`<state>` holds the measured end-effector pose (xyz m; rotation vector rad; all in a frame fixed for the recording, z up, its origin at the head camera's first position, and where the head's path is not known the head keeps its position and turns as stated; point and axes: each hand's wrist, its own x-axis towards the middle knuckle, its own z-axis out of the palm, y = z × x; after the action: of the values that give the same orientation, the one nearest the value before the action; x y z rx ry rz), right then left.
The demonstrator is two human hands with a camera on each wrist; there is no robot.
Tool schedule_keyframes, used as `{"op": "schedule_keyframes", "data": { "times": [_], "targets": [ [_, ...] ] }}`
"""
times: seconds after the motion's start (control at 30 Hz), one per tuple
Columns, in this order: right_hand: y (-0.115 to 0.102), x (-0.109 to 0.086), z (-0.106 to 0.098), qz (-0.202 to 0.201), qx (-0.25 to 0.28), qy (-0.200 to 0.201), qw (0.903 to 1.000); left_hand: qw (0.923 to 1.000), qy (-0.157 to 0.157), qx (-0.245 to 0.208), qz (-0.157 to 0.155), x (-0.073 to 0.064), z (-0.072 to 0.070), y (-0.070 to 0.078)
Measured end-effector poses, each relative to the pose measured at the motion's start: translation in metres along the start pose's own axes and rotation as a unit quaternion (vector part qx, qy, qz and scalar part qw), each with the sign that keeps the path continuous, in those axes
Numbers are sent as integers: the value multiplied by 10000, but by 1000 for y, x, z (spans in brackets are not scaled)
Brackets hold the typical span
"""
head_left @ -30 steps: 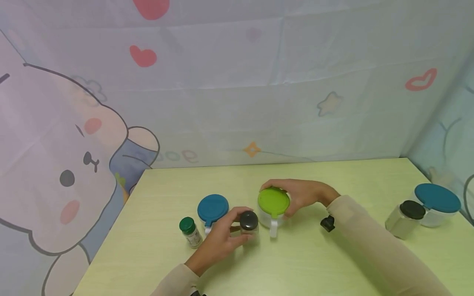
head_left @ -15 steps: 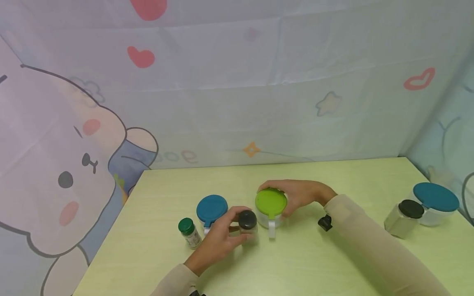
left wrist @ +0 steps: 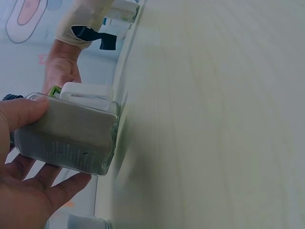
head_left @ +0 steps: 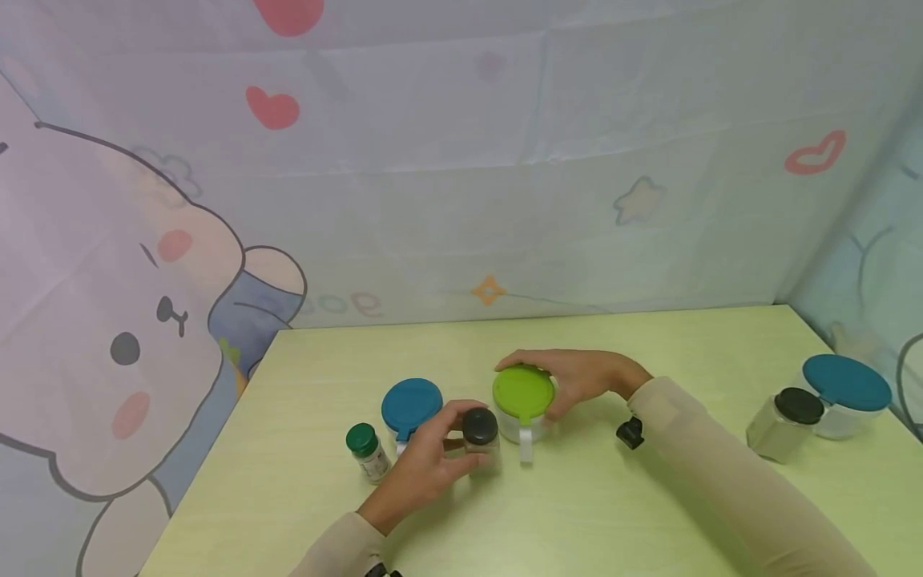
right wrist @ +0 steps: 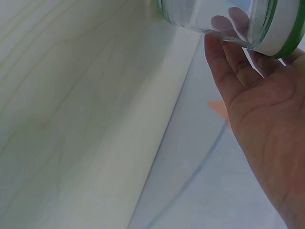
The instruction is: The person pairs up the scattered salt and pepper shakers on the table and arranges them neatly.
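Note:
My left hand (head_left: 425, 466) grips a square clear jar (left wrist: 71, 133) with a black lid (head_left: 480, 425), thumb on one side and fingers on the other. Greyish contents and faint print show through its side. To the right, my right hand (head_left: 577, 378) curls round a round glass jar (right wrist: 209, 14) with a lime-green lid (head_left: 523, 390) and a white handle (head_left: 525, 445). Both jars are upright and close together. A blue-lidded jar (head_left: 412, 405) stands left of the black-lidded jar, partly behind my left hand. Beside it is a small green-capped bottle (head_left: 369, 453) with a printed label.
At the table's (head_left: 613, 513) right end, another black-lidded square jar (head_left: 783, 426) stands in front of a second blue-lidded jar (head_left: 848, 393). A printed cloth (head_left: 433, 200) hangs along the back edge. A black wrist mount (head_left: 630, 433) sticks out from my right sleeve.
The green-lidded jar and my right hand have shifted slightly left, closer to the black-lidded jar. My left hand keeps its hold; the whole head view has drifted a little.

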<state>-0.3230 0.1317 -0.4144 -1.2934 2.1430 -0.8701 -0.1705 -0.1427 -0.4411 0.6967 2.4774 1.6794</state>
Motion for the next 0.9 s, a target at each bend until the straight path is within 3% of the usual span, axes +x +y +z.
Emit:
{"op": "schedule_keyframes", "data": {
  "times": [0.9],
  "targets": [
    [-4, 3, 3, 62, 116, 7, 9999, 9996, 54, -199, -195, 0, 2, -4]
  ]
}}
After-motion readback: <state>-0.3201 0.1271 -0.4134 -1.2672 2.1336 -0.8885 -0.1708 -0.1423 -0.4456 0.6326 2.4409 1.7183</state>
